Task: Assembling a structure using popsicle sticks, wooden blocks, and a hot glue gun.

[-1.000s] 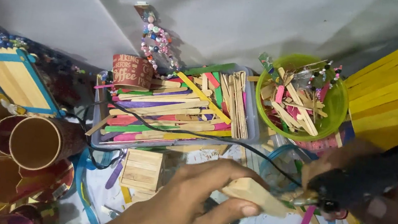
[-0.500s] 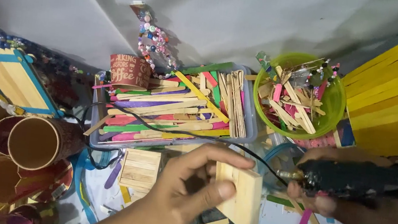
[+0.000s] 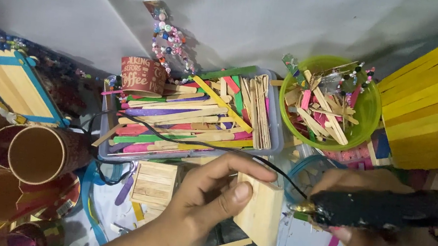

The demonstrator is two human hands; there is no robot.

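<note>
I see a small pale panel of glued wooden craft sticks point(image 3: 259, 212) standing tilted on edge below the stick tray. Just beside its upper right edge lies a black glue gun point(image 3: 375, 208), level, its brass nozzle pointing left.

The right hand point(image 3: 383, 238) lay mostly hidden behind the black glue gun point(image 3: 375, 209), whose rear end blurred out toward the right edge. Right of the green plastic bowl point(image 3: 368, 110), the yellow stick-built wall point(image 3: 432, 110) was cut off by that edge. The left hand point(image 3: 203, 204) covered part of the pale wooden stick panel point(image 3: 261, 211).
</note>
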